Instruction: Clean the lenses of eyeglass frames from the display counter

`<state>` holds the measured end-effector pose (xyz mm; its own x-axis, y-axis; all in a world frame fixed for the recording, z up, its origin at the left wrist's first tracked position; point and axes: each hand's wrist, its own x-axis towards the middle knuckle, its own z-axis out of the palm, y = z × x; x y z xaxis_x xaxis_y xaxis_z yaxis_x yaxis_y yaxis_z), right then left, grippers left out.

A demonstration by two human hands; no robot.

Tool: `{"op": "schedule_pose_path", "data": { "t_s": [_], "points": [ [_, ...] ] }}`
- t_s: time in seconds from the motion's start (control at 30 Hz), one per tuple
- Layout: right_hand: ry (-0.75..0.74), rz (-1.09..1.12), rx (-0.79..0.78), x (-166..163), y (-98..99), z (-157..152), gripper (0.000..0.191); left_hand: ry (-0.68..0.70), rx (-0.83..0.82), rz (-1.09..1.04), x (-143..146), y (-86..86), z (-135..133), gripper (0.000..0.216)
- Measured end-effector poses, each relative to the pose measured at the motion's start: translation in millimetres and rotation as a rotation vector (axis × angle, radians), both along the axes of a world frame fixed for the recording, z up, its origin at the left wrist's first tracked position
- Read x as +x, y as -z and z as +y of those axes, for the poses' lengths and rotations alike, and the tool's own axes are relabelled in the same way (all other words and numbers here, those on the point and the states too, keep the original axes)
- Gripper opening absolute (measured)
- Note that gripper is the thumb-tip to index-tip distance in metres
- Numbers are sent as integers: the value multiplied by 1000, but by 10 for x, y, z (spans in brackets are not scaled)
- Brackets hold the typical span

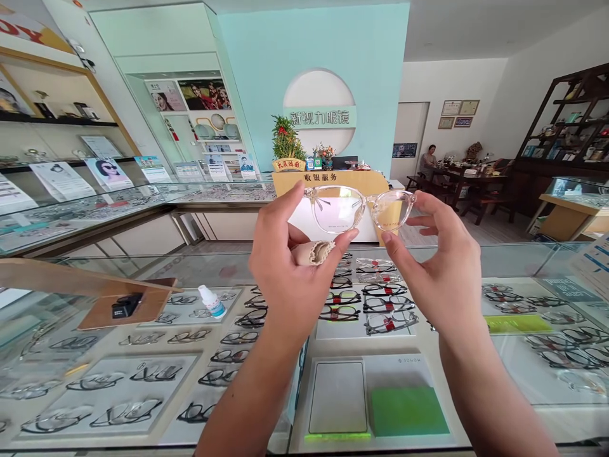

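Note:
A pair of clear-framed eyeglasses (365,202) is held up in the air above the glass counter, with small print on the lenses. My left hand (288,266) is closed on the left end of the frame, thumb beneath the left lens. Tucked in that same palm is a rolled beige cloth (314,253) with a scalloped edge. My right hand (440,254) pinches the right end of the frame, its thumb under the right lens. Below the hands, several dark-rimmed glasses (387,304) lie in rows inside the counter.
On the counter's left stand a small white bottle (212,301) and a wooden board (128,304) bearing a black object. A green box (409,411) lies in the showcase. Farther off are a cashier desk (328,216), a potted plant (287,139) and a seated person (429,158).

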<state>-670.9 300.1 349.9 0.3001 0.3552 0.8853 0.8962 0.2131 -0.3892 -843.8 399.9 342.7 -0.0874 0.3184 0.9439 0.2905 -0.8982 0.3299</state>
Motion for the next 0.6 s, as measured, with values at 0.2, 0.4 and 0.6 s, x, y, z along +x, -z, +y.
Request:
{"op": "schedule_pose_path", "data": {
  "t_s": [0.2, 0.4, 0.6],
  "points": [
    [0, -14, 9, 9, 9, 6, 51, 26, -7, -19, 14, -18, -4, 76],
    [-18, -33, 114, -46, 12, -33, 57, 144, -68, -18, 21, -69, 88, 69],
    [28, -90, 217, -155, -2, -93, 61, 317, -135, 16, 47, -50, 318, 65]
  ]
}}
